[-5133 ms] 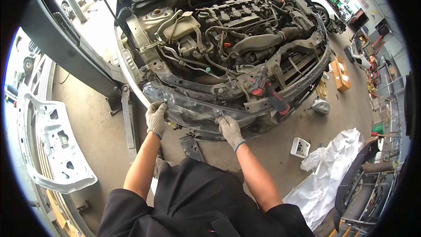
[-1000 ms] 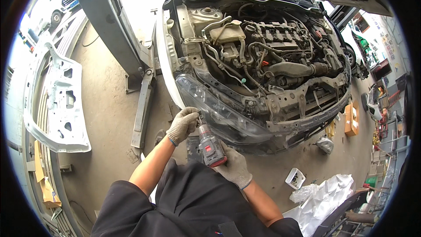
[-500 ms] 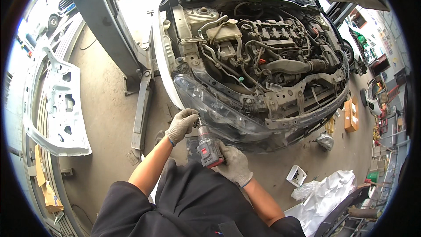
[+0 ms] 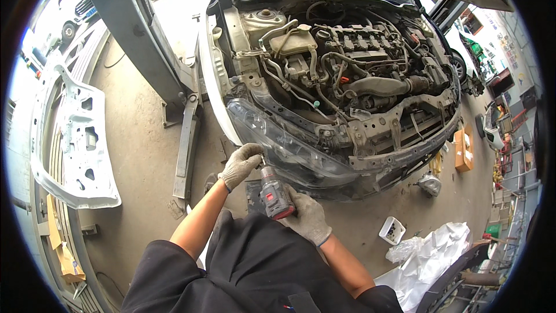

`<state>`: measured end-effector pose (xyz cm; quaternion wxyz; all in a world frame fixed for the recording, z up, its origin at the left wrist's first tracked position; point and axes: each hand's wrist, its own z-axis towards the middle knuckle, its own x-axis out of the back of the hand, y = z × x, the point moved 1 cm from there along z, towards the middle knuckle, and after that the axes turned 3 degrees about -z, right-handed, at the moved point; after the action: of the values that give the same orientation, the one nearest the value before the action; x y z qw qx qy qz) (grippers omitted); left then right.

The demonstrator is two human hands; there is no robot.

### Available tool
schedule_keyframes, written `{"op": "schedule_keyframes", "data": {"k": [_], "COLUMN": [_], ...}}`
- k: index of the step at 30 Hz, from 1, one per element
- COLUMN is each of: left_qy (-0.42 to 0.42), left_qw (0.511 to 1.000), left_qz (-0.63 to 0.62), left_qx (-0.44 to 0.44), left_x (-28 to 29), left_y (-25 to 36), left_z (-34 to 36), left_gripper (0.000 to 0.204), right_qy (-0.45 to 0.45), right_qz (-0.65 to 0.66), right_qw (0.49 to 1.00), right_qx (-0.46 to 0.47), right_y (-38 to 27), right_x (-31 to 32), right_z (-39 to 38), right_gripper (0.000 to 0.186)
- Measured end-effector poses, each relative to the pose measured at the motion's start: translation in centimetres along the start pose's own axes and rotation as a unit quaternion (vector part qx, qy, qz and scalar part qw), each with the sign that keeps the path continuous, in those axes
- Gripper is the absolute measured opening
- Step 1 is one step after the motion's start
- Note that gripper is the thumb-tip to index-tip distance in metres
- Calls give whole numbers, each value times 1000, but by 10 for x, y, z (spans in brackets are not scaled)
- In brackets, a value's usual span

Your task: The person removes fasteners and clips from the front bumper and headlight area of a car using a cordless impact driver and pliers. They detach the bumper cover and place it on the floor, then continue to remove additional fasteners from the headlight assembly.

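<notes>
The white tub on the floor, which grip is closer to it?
Right. The right grip, holding the drill, is left of the white tub and apart from it. The left grip, by the drill's tip, is farther left and farther forward.

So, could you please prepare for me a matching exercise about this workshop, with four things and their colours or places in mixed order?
Things:
1. Power drill
2. Left hand
3. Small tub
4. Cardboard box

Descriptions:
A. White, with dark bits inside
B. At the tool's front end
C. Orange-brown, on the floor
D. In the right hand

Pairs: 1-D, 2-B, 3-A, 4-C
</notes>
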<state>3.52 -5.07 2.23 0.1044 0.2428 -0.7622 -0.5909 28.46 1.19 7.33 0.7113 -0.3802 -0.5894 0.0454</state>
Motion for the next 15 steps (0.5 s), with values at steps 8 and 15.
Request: {"op": "schedule_keyframes", "data": {"k": [8, 15], "left_qy": [-1, 19], "left_qw": [982, 967], "left_qz": [-157, -227], "left_qx": [104, 112], "left_x": [11, 11], "left_y": [-18, -32], "left_z": [19, 31], "left_gripper": [31, 35], "right_qy": [-12, -53], "right_qz": [-11, -63], "right_qw": [1000, 995], "right_qx": [-7, -56], "right_y": [6, 10], "right_x": [-7, -33], "right_z": [12, 33], "right_gripper": [82, 89]}}
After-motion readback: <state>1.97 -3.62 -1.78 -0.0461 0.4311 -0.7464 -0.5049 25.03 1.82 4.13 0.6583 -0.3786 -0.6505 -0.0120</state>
